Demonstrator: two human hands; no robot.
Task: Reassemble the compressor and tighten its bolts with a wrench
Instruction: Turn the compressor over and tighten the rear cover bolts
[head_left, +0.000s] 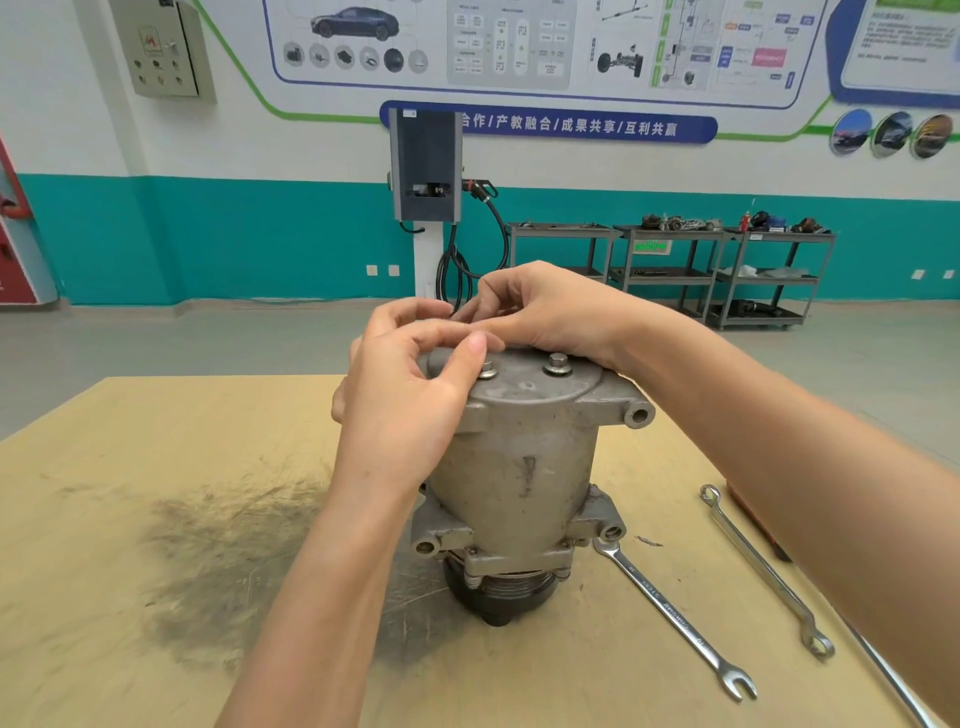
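Now | compressor (519, 467) upright on counter (156, 519), pulley down so bolts face up | my left hand (410, 395) pinching bolt (487, 370), right hand (540, 312) curled behind, grasp unclear | wrenches (675, 613) beside for tightening

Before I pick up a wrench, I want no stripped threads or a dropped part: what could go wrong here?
1. The compressor stands on its narrow pulley end, so wrench force could tip it.
2. Both bolts stand proud of the cover; whether the threads caught straight can't be seen, so wrenching risks cross-threading.
3. The left hand and right hand crowd the cover; what they hold isn't clear, and a small part could drop.
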